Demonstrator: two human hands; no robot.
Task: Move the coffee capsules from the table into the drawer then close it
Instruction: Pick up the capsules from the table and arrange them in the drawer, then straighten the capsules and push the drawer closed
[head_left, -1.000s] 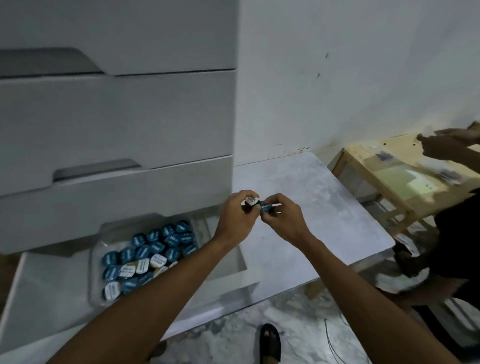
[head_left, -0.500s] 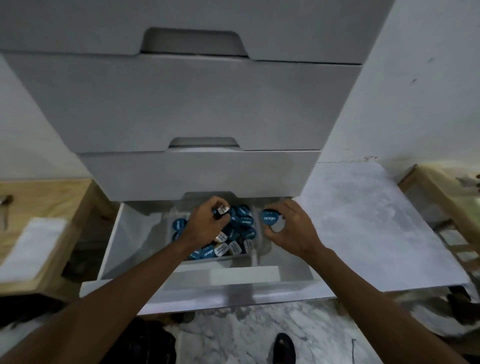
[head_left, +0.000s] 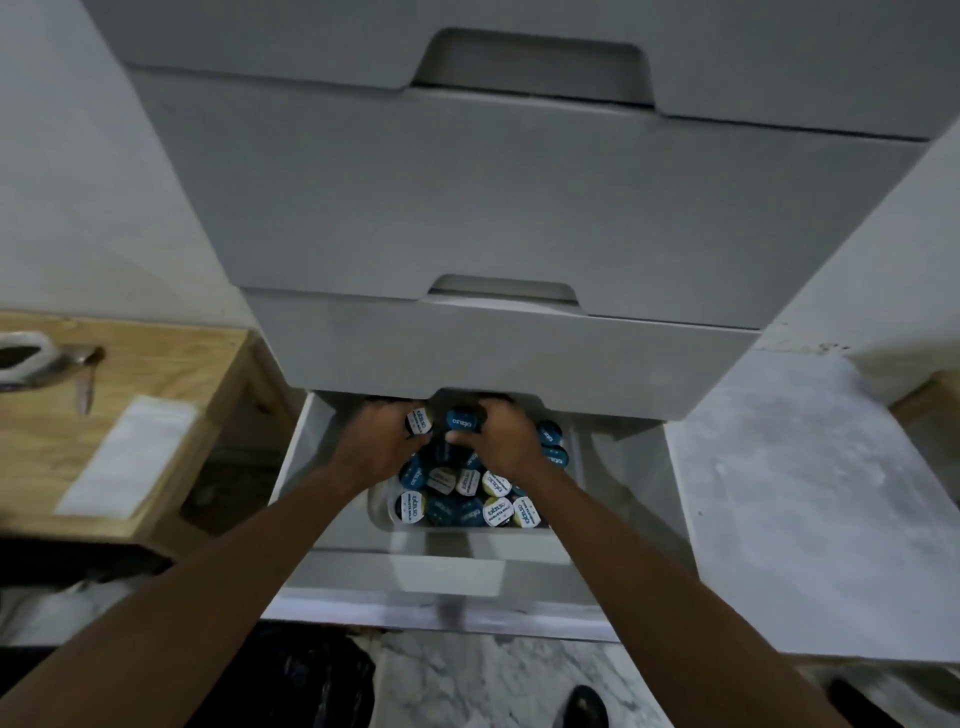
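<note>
The open drawer (head_left: 332, 462) leaves bare floor left and right of the tray (head_left: 382, 512), which the capsules (head_left: 470, 491) fill. The closed drawer front (head_left: 498, 353) above overhangs the far end, where both hands crowd the gap.

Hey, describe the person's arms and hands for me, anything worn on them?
Both forearms are bare right down to the frame's bottom edge, with no sleeves showing. The left hand and right hand wear no gloves, and no watch, bracelet or ring is visible. No markings can be made out in the dim light.
</note>
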